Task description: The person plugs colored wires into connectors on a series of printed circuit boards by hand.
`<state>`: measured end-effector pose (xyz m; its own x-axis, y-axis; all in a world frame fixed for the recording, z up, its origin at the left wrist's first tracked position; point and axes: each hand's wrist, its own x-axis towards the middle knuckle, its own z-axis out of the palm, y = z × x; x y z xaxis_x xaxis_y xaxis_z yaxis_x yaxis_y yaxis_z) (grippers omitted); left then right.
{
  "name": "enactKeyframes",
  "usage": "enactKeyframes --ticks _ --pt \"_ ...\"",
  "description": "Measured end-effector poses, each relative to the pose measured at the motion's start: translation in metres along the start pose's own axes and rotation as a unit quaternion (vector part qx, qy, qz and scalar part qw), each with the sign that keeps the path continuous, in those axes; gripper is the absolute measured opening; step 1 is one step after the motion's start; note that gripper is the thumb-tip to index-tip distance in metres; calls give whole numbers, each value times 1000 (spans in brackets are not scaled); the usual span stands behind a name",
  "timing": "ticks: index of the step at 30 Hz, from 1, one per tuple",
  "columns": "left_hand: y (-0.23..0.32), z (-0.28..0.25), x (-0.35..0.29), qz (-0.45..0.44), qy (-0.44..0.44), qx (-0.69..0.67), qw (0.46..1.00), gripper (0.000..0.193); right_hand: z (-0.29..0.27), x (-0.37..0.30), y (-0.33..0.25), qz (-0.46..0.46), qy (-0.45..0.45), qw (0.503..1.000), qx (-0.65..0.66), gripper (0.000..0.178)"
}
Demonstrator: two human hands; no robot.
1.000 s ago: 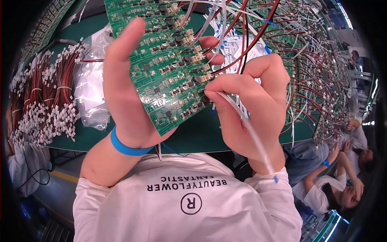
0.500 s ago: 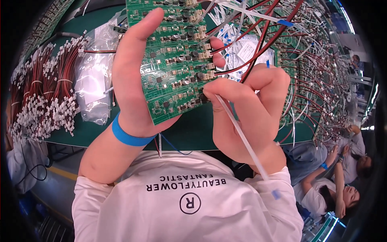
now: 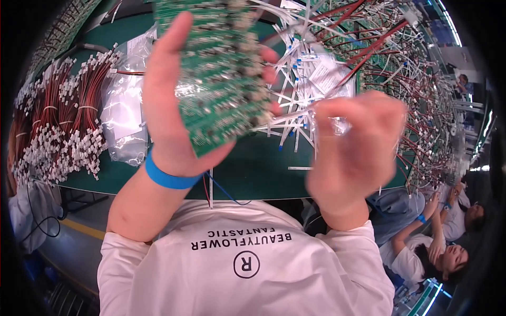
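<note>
My left hand point(image 3: 167, 116) is closed around a green panel of circuit boards point(image 3: 211, 89), thumb on its left edge and fingertips showing past its right edge. The panel is tilted and blurred, with a row of pale connectors along its right side. My right hand point(image 3: 356, 147) is off to the right of the panel, smeared by motion, so its grip cannot be made out. A pale flat ribbon cable point(image 3: 284, 117) stretches between the panel's lower right corner and the right fingertips; whether the fingers hold it is unclear. Red and black wires point(image 3: 363, 58) hang above that hand.
White ribbon cables with blue ends point(image 3: 295, 79) lie scattered behind the panel. Wired green boards point(image 3: 385, 68) crowd the right side. Bundled red-black wires with white plugs point(image 3: 68, 121) and a clear plastic bag point(image 3: 126, 116) lie left on the green table point(image 3: 253, 176). Other people point(image 3: 421, 253) sit at right.
My right hand has moved right, away from the panel's lower corner. The ribbon cable that hung down below that hand now stretches between panel and hand. The panel has shifted slightly left.
</note>
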<state>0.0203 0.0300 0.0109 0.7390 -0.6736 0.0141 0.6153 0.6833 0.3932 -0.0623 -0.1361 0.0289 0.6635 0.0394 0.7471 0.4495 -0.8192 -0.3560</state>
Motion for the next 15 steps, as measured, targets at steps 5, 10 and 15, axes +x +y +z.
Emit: enactKeyframes --ticks 5,10,15 --pt "1 7 5 22 63 25 997 61 -9 2 4 80 -7 979 186 9" --pt "-3 16 5 31 53 -6 998 65 -12 8 8 356 10 788 503 13" --pt "-2 11 7 37 59 7 998 66 -16 13 4 345 15 826 446 12"
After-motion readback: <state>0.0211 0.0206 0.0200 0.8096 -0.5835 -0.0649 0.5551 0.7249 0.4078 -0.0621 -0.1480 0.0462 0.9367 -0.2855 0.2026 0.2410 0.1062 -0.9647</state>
